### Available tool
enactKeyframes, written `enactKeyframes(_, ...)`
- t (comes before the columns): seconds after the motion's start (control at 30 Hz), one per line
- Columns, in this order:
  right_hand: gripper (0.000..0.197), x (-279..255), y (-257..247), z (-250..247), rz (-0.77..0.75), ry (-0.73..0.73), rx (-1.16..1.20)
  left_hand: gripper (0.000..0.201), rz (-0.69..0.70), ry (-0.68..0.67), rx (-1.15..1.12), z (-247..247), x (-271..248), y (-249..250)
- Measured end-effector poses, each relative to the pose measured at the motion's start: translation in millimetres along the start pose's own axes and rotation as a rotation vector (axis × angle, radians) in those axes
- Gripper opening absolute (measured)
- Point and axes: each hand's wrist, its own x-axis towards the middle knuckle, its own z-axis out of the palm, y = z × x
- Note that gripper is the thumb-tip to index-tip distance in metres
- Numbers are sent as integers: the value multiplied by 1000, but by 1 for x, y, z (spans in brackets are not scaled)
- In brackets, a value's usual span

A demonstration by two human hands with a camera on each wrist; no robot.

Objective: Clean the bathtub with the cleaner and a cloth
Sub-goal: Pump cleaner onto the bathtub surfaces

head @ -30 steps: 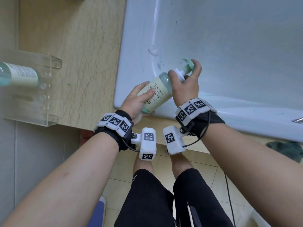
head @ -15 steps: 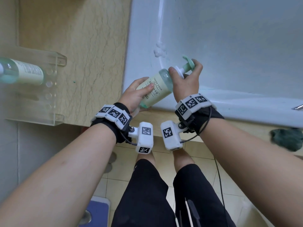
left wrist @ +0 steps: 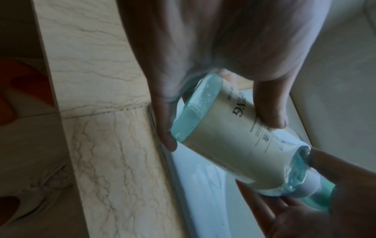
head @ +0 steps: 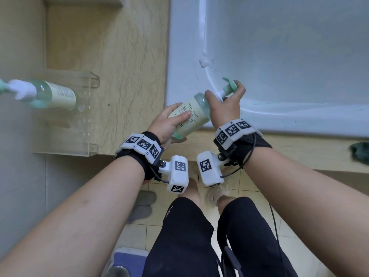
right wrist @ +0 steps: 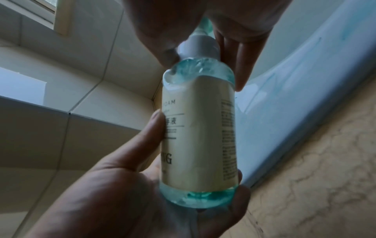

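The cleaner is a clear green foam bottle with a cream label, tilted with its pump toward the white bathtub. My left hand grips the bottle's base, seen close in the left wrist view. My right hand wraps the neck, fingers over the green pump head. A blob of white foam sits on the tub's inner wall beyond the nozzle. A dark green cloth lies on the ledge at the far right.
A beige marble ledge borders the tub on the left and front. A clear acrylic holder stands on it with a second green bottle. Grey slippers and a blue mat lie on the tiled floor.
Both hands keep hold of the bottle, which has shifted slightly left along the tub corner. The foam blob on the tub wall has grown.
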Motion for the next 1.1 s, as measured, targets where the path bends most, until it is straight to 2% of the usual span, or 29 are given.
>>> enactKeyframes(0.33,48,-15,31,-35,0,-39,-36,41,-5,25,5,23,-10,-43)
enactKeyframes(0.57,62,-22,39,-79,-19,-19,-1,42,12,5,-8,62,-23,-59)
enactKeyframes(0.77,60,-15,52,-143,25,95,57,47,27,-76,76,121,-26,-70)
enactKeyframes(1.0,44,-3,71,-202,26,179,82,45,22,-126,163,176,-17,-86)
enactKeyframes(1.1,53,-2,82,-222,28,240,126,46,4,-170,201,199,-14,-87)
